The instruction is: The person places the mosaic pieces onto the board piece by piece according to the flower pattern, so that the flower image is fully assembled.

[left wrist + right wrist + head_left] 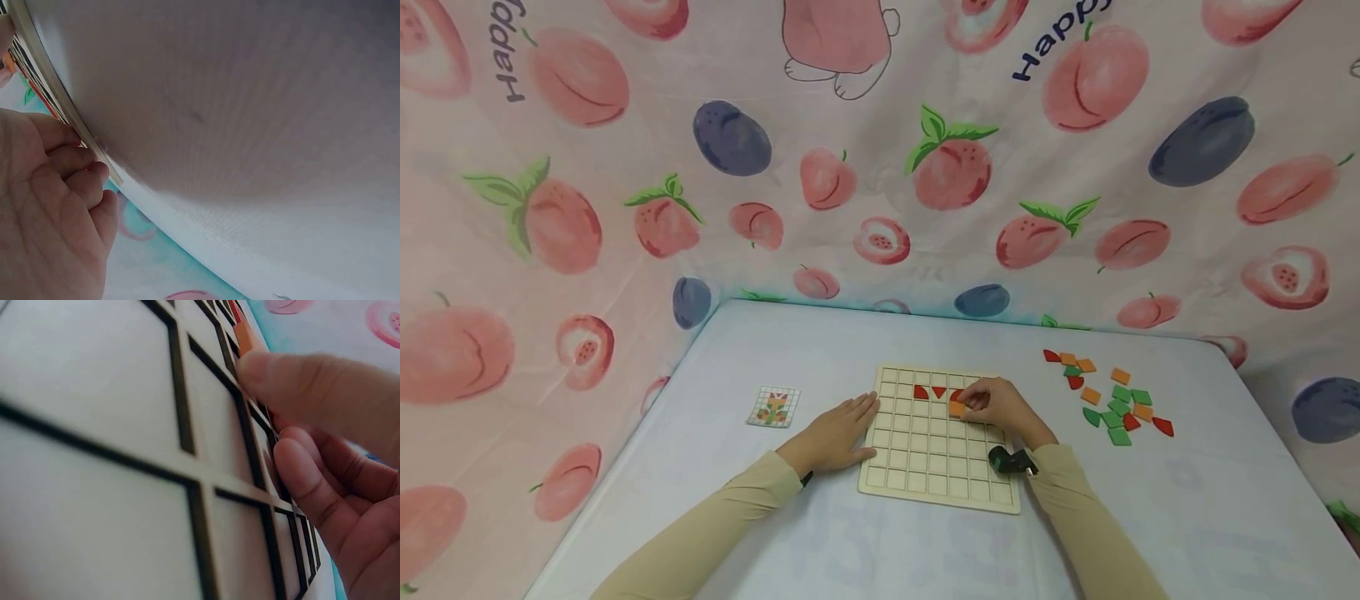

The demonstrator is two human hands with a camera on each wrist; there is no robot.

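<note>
A pale wooden grid board [917, 462] lies on the table, with a red quarter-round tile [921, 392] and a red triangle tile [938, 392] in its upper cells. Another red tile [956, 394] sits to their right, partly covered by fingers. My right hand [996, 406] pinches an orange square tile [957, 409] just below that red one; in the right wrist view the thumb [294, 378] is against the orange tile [247, 337]. With fingers extended, my left hand [835, 433] rests against the board's left edge. The left wrist view shows its fingertips along the board's side [62, 94].
A small pattern card [773, 407] with a coloured flower design on a grid lies left of the board. Loose tiles are scattered at the right: green squares [1120, 436], orange squares [1091, 396] and red pieces [1162, 426]. A fruit-print cloth [865, 200] hangs behind the table.
</note>
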